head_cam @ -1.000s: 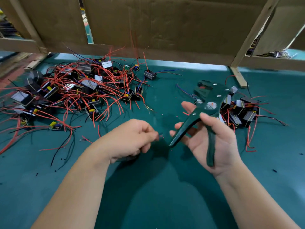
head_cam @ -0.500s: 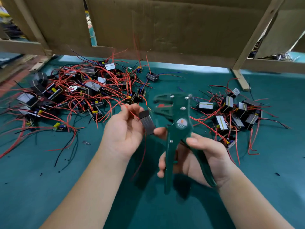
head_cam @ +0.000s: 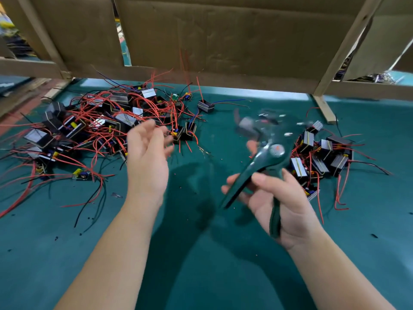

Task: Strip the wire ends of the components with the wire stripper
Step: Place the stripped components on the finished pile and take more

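Fingers [head_cam: 266,181] of the right hand [head_cam: 283,204] curl round the splayed handles of the one green wire stripper [head_cam: 271,159], right of centre in the frame, its blurred head tilted toward the upper left above the green mat [head_cam: 201,253]. I count two heaps of components, a big red-wired tangle [head_cam: 89,126] at left too knotted to number and a smaller cluster [head_cam: 321,153] at right just behind the tool, plus one lone component [head_cam: 205,106] at upper centre. The left hand [head_cam: 147,162] hovers, palm showing, at the big heap's near edge, forearm reaching in from the lower left, fingers loose and spread, gripping nothing.
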A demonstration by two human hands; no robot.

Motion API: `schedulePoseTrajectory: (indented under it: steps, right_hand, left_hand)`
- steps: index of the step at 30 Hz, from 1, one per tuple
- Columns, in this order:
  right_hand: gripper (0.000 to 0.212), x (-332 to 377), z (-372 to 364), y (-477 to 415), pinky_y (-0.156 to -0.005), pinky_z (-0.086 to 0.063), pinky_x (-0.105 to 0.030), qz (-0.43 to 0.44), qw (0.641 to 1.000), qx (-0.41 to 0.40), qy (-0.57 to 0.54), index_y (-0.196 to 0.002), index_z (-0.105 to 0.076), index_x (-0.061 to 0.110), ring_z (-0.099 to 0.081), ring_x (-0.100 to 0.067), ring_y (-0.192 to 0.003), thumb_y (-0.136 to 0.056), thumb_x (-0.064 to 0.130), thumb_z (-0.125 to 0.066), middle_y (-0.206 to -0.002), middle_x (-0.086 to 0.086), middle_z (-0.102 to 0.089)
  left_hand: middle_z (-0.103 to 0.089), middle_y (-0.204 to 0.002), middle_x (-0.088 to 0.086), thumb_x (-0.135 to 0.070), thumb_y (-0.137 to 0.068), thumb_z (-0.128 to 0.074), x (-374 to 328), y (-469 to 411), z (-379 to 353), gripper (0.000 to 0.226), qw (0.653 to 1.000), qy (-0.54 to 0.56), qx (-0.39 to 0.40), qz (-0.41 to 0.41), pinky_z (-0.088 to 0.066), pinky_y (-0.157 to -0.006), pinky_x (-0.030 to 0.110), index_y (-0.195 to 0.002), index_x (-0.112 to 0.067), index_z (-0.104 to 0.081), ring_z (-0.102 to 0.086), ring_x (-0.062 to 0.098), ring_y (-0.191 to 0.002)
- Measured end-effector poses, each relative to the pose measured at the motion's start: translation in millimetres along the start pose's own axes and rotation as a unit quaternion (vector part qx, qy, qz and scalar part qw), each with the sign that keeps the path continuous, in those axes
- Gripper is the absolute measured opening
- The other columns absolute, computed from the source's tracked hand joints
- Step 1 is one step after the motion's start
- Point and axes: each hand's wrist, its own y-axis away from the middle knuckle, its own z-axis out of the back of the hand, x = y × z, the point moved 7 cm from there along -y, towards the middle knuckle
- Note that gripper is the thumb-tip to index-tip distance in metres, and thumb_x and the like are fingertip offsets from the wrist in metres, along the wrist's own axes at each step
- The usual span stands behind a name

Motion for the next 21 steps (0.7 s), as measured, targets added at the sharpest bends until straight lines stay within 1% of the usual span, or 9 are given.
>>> schedulePoseTrajectory:
  steps: [2,4,7,9,12,14,17,20,21]
  right_hand:
    - [0.024,14.9,8.2,-1.3,-0.074,-0.056,-0.05,0.047,0.998,-0.03,-0.01,-0.094,-0.061,0.012,-0.067,-0.032,-0.079,-0.072,0.003,-0.06,-0.077,-0.011,-0.063]
    - [0.02,20.8,15.4,-1.4,-0.073,-0.056,-0.049,0.062,0.997,-0.049,-0.007,-0.091,-0.055,0.011,-0.068,-0.032,-0.082,-0.073,0.005,-0.06,-0.079,-0.007,-0.065]
    - [0.023,19.2,20.4,-1.0,-0.072,-0.057,-0.047,0.07,0.996,-0.062,0.015,-0.094,-0.053,0.01,-0.069,-0.032,-0.082,-0.073,0.005,-0.062,-0.078,-0.005,-0.065]
    - [0.016,17.9,17.5,-1.0,-0.072,-0.057,-0.048,0.07,0.995,-0.056,0.034,-0.088,-0.06,0.011,-0.069,-0.032,-0.081,-0.074,0.004,-0.062,-0.078,-0.005,-0.065]
    - [0.016,14.3,11.1,0.4,-0.074,-0.057,-0.05,0.061,0.996,-0.041,0.042,-0.079,-0.069,0.019,-0.068,-0.033,-0.081,-0.074,0.005,-0.063,-0.077,-0.005,-0.063]
    - [0.015,11.2,9.4,1.9,-0.073,-0.056,-0.05,0.05,0.997,-0.038,0.035,-0.087,-0.063,0.012,-0.067,-0.035,-0.081,-0.073,0.005,-0.063,-0.077,-0.008,-0.062]
    - [0.023,9.9,8.6,2.5,-0.072,-0.056,-0.05,0.044,0.998,-0.034,0.027,-0.094,-0.056,0.008,-0.067,-0.036,-0.08,-0.073,0.005,-0.063,-0.076,-0.01,-0.061]
    - [0.03,10.6,7.2,2.0,-0.071,-0.056,-0.05,0.041,0.999,-0.025,0.016,-0.103,-0.059,0.011,-0.067,-0.037,-0.08,-0.073,0.006,-0.063,-0.078,-0.01,-0.06]
    - [0.03,10.1,6.2,2.1,-0.072,-0.056,-0.05,0.039,0.999,-0.019,0.013,-0.104,-0.06,0.011,-0.066,-0.037,-0.08,-0.074,0.007,-0.063,-0.079,-0.01,-0.06]
  left_hand:
    - [-0.056,-0.112,0.0,-0.006,-0.096,-0.044,-20.2,-3.6,12.7,0.024,0.962,-0.228,-0.019,-0.146,-0.044,-0.094,0.026,-0.117,-0.016,-0.053,-0.055,0.013,-0.103]
    - [-0.052,-0.124,0.005,-0.007,-0.093,-0.047,-23.1,-7.0,19.3,0.032,0.88,-0.433,-0.033,-0.192,-0.037,-0.102,0.039,-0.122,-0.014,-0.057,-0.047,0.024,-0.118]
    - [-0.043,-0.141,0.011,-0.017,-0.094,-0.051,2.0,-16.0,27.3,0.043,0.776,-0.628,0.009,-0.06,-0.031,-0.103,0.05,-0.136,-0.015,-0.048,-0.034,0.035,-0.13]
    - [-0.047,-0.139,0.011,-0.022,-0.093,-0.056,10.4,-15.8,29.5,0.039,0.744,-0.667,0.033,-0.029,-0.033,-0.101,0.049,-0.132,-0.016,-0.053,-0.036,0.037,-0.127]
    - [-0.068,-0.107,0.011,-0.013,-0.091,-0.058,-0.3,-20.8,30.8,0.017,0.792,-0.601,0.018,-0.105,-0.044,-0.094,0.042,-0.102,-0.013,-0.072,-0.058,0.036,-0.098]
    - [-0.064,-0.11,0.008,-0.008,-0.086,-0.065,-5.8,-22.7,34.9,0.016,0.832,-0.541,-0.002,-0.12,-0.044,-0.085,0.029,-0.098,-0.013,-0.072,-0.06,0.028,-0.089]
    - [-0.053,-0.111,-0.001,-0.005,-0.076,-0.074,1.9,-29.0,44.4,0.034,0.891,-0.45,-0.025,-0.06,-0.04,-0.067,0.012,-0.102,-0.024,-0.067,-0.059,0.014,-0.084]
    - [-0.058,-0.086,-0.003,-0.002,-0.073,-0.079,5.9,-29.2,35.8,0.034,0.984,-0.179,-0.001,0.008,-0.046,-0.066,0.018,-0.094,-0.025,-0.066,-0.055,0.011,-0.076]
    - [-0.057,-0.08,-0.003,0.001,-0.075,-0.076,2.9,-27.6,30.1,0.032,0.997,-0.068,0.012,0.021,-0.047,-0.069,0.02,-0.095,-0.022,-0.066,-0.054,0.012,-0.074]
